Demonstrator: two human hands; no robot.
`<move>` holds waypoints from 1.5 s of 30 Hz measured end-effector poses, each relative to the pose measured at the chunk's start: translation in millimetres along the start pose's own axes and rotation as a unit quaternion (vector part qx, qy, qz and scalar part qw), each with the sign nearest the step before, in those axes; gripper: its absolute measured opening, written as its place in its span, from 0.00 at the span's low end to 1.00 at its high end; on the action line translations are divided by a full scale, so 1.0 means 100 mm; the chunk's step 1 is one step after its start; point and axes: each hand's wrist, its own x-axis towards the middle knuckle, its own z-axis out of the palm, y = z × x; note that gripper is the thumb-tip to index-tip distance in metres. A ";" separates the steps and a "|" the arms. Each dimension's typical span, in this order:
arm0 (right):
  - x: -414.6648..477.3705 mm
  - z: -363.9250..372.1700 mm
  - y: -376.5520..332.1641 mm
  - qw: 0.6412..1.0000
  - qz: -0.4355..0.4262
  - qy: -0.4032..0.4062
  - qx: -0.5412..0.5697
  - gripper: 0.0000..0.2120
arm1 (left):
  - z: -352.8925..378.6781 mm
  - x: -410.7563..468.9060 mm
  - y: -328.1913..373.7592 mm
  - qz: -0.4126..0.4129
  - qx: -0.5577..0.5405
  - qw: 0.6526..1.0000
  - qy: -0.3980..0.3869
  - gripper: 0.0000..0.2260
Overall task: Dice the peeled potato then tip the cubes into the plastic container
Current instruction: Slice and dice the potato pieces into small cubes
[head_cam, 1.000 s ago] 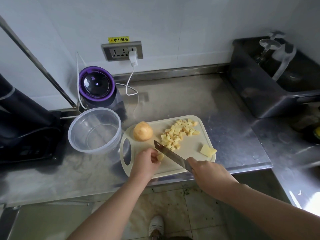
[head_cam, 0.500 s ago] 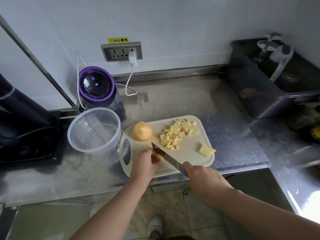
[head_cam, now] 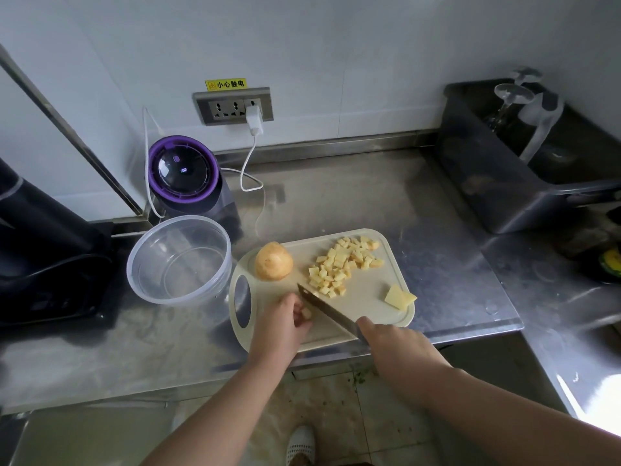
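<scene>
A clear plastic container (head_cam: 181,264) stands on the steel counter (head_cam: 369,196) at left, its wall just beside the handle end of a pale cutting board (head_cam: 366,307); nothing is in it. Behind it sits a purple-lidded appliance (head_cam: 183,171), plugged into the wall socket (head_cam: 235,107).

On the board's near-left corner rests an uncut potato half (head_cam: 273,261), apart from both hands. Just in front of it the left hand (head_cam: 280,326) lies knuckles-up, fingers curled over a small potato piece (head_cam: 306,312) and pinning it to the board. The knife (head_cam: 327,311) blade runs diagonally right beside those fingertips, with its tip pointing away toward the potato half.

To the blade's right, a loose heap of diced cubes (head_cam: 342,264) spreads toward the board's far-right corner, well short of the container. Two flat potato slices (head_cam: 400,297) lie near the right edge.

The right hand (head_cam: 396,344) is wrapped tight around the knife handle, which is hidden in the fist, at the board's front edge, which meets the counter lip. Bare steel stretches behind and right of the board as far as a gray tub (head_cam: 504,183) by the wall.
</scene>
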 end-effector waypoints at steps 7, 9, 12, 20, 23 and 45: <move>0.12 -0.23 0.29 0.995 0.003 0.085 -0.057 0.24 | 0.01 0.28 0.14 0.012 -0.018 1.000 -0.008 0.08; 0.12 -0.30 0.36 0.991 0.003 0.111 -0.079 0.27 | 0.04 0.39 0.23 0.009 -0.042 0.999 -0.010 0.08; 0.12 -0.37 0.47 0.984 -0.003 0.144 -0.108 0.31 | 0.06 0.47 0.31 -0.016 -0.075 0.997 -0.027 0.09; 0.10 -0.43 0.67 0.961 -0.035 0.210 -0.177 0.30 | -0.36 0.48 0.37 0.073 -0.120 0.990 -0.002 0.09; 0.11 -0.44 0.70 0.942 -0.064 0.245 -0.219 0.29 | -0.37 0.53 0.54 0.165 -0.054 0.983 -0.066 0.14; -0.24 -0.52 1.12 0.943 0.117 0.304 0.073 0.18 | 0.40 0.58 1.29 0.282 0.197 0.900 -0.267 0.22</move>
